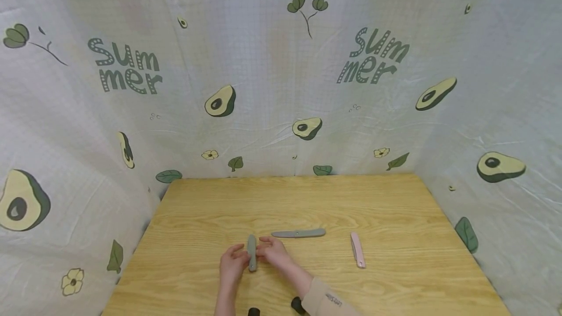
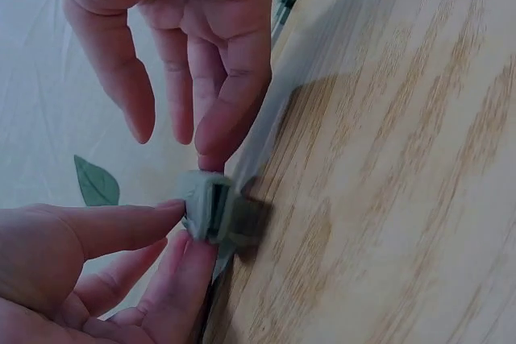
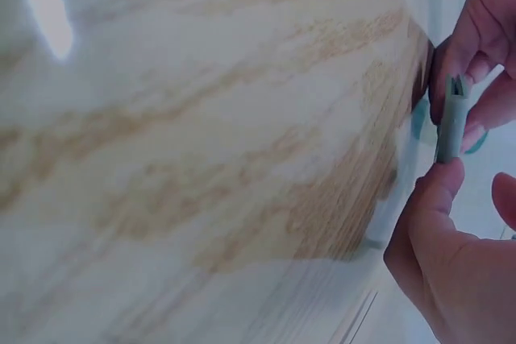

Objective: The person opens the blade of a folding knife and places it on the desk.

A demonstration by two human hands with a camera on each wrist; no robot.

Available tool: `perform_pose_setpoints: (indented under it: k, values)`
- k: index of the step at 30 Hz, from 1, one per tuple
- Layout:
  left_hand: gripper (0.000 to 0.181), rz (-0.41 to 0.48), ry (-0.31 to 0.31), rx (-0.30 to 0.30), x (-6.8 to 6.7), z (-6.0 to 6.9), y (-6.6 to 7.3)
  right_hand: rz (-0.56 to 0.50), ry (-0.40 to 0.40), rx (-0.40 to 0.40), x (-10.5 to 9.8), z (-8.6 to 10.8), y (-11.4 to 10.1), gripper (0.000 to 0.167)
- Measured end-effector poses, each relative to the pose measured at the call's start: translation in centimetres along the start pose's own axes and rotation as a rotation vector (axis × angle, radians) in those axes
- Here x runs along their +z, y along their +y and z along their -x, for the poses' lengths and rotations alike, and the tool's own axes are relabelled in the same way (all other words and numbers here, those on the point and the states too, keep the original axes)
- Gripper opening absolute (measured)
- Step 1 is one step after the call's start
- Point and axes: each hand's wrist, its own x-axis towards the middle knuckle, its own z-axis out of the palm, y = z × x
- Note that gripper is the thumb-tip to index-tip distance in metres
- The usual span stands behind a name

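Pale cloth printed with avocados, leaves and the word "summer" hangs behind and to both sides of a wood-grained surface. On it, left of the middle and well apart from the far edge, the green knife stands between the left hand and the right hand. It looks folded, and its long axis runs almost straight from the far edge toward the near side, so one long flank faces each hand. Neither hand is nearer, as both touch it: the left one pinches it between thumb and fingers, while the right one only meets it with fingertips, its thumb apart in the right wrist view. Whether the green knife rests on the surface or is slightly lifted, I cannot tell. Just beyond the right hand, toward the far edge, lies a grey knife, opened out, its length roughly along that edge. A pink knife, apparently folded, lies farther over toward the right edge, slightly tilted. Two dark objects show at the bottom of the head view, one beside the beige sleeve.
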Motion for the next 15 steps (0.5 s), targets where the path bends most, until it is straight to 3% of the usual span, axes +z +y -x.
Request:
perform_pose_setpoints:
  k: [5,11,15]
  values:
    - [0.056,0.031,-0.073,0.013,0.2,-0.1,-0.1,0.043,0.022,-0.025,-0.5,0.2,-0.3,0.052]
    - [0.059,0.043,-0.233,0.055,1.2,-0.1,0.0,0.107,0.035,-0.049,-2.2,0.8,-1.0,0.05]
    - [0.059,0.047,-0.328,0.051,2.2,0.2,0.5,0.153,0.031,-0.062,-3.7,1.4,-1.4,0.049]
